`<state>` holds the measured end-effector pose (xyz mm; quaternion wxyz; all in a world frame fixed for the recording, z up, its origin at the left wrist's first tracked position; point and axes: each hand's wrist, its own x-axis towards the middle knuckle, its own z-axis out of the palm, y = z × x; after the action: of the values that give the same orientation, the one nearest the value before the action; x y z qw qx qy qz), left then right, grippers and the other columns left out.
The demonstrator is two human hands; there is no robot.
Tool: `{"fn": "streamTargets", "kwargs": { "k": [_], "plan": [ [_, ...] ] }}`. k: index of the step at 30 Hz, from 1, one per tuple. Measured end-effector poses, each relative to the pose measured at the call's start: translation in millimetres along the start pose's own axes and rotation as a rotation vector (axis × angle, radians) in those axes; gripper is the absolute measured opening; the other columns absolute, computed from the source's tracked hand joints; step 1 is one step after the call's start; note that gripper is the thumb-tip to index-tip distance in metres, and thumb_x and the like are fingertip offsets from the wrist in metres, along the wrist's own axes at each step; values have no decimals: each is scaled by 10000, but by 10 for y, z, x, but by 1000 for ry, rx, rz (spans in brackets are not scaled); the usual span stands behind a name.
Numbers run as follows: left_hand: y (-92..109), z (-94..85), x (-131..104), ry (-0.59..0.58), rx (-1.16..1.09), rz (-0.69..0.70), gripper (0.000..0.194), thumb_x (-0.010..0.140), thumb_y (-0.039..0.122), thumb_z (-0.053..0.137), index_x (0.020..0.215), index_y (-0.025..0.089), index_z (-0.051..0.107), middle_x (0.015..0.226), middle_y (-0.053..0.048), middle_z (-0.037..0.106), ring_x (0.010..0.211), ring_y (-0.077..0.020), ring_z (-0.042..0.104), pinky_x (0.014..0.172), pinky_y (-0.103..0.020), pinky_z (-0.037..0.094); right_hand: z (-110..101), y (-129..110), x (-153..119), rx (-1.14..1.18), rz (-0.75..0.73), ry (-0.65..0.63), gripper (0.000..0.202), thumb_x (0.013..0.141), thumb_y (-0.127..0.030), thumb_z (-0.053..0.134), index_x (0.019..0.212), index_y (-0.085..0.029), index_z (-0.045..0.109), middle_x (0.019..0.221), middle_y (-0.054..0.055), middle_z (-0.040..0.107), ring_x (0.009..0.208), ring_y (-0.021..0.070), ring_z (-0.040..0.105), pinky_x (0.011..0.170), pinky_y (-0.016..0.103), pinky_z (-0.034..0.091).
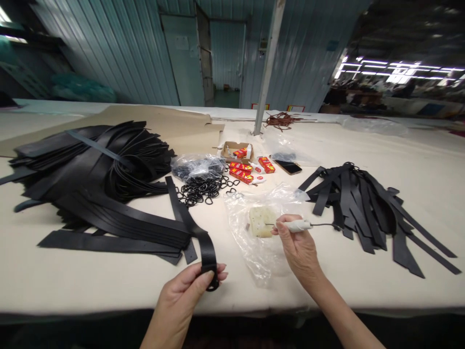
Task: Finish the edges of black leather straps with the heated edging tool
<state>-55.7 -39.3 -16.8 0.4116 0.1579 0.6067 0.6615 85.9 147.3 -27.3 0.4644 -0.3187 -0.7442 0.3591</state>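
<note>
My left hand [189, 288] pinches the end of a black strap [207, 247] near the table's front edge; a dark ring shows at that end, below the thumb. The rest of the strap runs back towards the stacked straps. In my right hand [296, 242] is a tool with a pale grip [300, 226] and thin metal tips at both ends. One tip lies over a yellowish block [262, 220] on a clear plastic sheet [250, 257]; whether it touches the block I cannot tell. Black metal rings [199, 190] lie in a heap beyond my left hand.
A large bundle of black straps [83, 165] fills the left side, and a smaller pile [359, 203] spreads at the right. Red boxes [240, 175], an open carton [238, 145], a bagged bundle [199, 166] and a phone [288, 166] lie mid-table. A post [269, 68] rises behind them.
</note>
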Motion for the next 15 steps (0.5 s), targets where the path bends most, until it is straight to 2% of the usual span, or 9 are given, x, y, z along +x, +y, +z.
{"fn": "streamTargets", "kwargs": {
  "k": [3, 5, 7, 9, 12, 15],
  "plan": [
    [56, 8, -36, -105, 11, 50, 193, 754, 312, 655, 813, 140, 717, 813, -77, 733, 775, -222, 672, 786, -311, 511, -23, -44, -29, 3, 3, 15, 245, 851, -430, 526, 819, -188, 535, 833, 35, 522, 771, 200, 560, 772, 372, 431],
    [80, 4, -63, -138, 22, 105, 158, 778, 278, 627, 802, 147, 712, 785, -66, 733, 745, -208, 675, 749, -290, 523, -61, -111, -48, 64, 91, 104, 286, 842, -466, 533, 854, -180, 532, 818, 32, 539, 712, 200, 590, 737, 388, 458],
    [89, -10, -95, -142, 82, 179, 145, 801, 257, 599, 815, 164, 709, 795, -53, 734, 760, -193, 672, 734, -257, 525, -114, -232, -86, 210, 196, 229, 312, 823, -484, 562, 862, -176, 535, 801, 25, 554, 666, 191, 610, 698, 379, 492],
    [87, -31, -131, -149, 203, 274, 148, 824, 238, 570, 851, 183, 705, 827, -41, 734, 791, -178, 666, 729, -222, 517, -166, -406, -156, 421, 281, 282, 297, 808, -470, 596, 829, -176, 553, 782, 20, 562, 635, 170, 608, 657, 341, 516],
    [68, -74, -181, -161, 442, 469, 155, 832, 211, 566, 919, 187, 693, 875, -43, 732, 805, -166, 666, 732, -192, 507, -202, -701, -308, 656, 413, 188, 272, 822, -447, 590, 781, -178, 591, 740, 24, 572, 588, 138, 584, 578, 270, 525],
    [31, -115, -209, -187, 629, 694, 199, 833, 159, 564, 1003, 180, 665, 916, -60, 726, 828, -172, 670, 775, -207, 505, -182, -918, -450, 729, 466, 88, 284, 835, -453, 566, 783, -179, 620, 741, 41, 582, 566, 131, 572, 536, 244, 524]
  ]
}}
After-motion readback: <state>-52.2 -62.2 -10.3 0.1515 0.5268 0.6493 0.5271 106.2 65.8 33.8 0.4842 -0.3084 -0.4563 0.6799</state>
